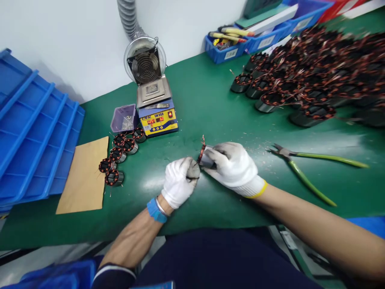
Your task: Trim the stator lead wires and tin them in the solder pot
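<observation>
My right hand [234, 165], in a white glove with a yellow cuff edge, holds a metal stator [206, 157] wound with copper wire, tilted onto its side, its wound end facing left. My left hand [179, 180], also gloved and wearing a blue wristband, is closed just left of the stator. Its grey, soiled fingertips pinch near a thin wire at the stator's edge; what exactly they grip is too small to tell. Both hands are low over the green table [180, 216]. Cutters [290, 154] with green handles lie spread open to the right.
Several stators [113, 176] stand at the left beside brown cardboard [86, 176]; many more [270, 100] crowd the back right. A yellow-fronted solder pot [159, 122] and a purple tray [124, 117] stand behind. Blue bins [230, 54] line the back; blue crates [33, 132] lean left.
</observation>
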### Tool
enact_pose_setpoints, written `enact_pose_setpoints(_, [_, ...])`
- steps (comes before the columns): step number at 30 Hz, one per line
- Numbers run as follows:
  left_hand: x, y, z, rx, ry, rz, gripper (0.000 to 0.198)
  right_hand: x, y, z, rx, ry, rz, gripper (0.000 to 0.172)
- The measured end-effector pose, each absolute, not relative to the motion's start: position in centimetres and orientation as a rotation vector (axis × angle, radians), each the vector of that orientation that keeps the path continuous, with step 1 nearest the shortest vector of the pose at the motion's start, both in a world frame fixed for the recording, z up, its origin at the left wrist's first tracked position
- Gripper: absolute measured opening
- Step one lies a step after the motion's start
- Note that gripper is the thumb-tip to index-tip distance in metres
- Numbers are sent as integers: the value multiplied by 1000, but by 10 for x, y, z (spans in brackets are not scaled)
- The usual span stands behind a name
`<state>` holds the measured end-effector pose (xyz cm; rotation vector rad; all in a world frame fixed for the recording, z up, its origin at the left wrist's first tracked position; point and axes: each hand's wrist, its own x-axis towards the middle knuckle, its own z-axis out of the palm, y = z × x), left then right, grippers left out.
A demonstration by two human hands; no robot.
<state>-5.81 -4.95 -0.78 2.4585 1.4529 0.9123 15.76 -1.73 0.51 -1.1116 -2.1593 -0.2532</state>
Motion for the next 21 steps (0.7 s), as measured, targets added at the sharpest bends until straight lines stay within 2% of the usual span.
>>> enact_pose_setpoints(6, [-58, -50, -14, 2312, 1478, 901, 72, 165, 21, 49, -1173, -2037, -269, 41])
enact_pose_setpoints(13, [-57, -46, -9, 1967, 1528, 747, 106, 97, 152, 139, -1365, -2164, -366, 55])
enact_pose_setpoints(15, [-61, -43, -6, 1863, 1509, 764, 110, 74, 185, 156, -1369, -2214, -385, 59])
enact_pose_setpoints(21, [-73, -31, -5, 1674, 1471, 882, 100, 36, 237, 163, -1337, -2334, -418, 38])
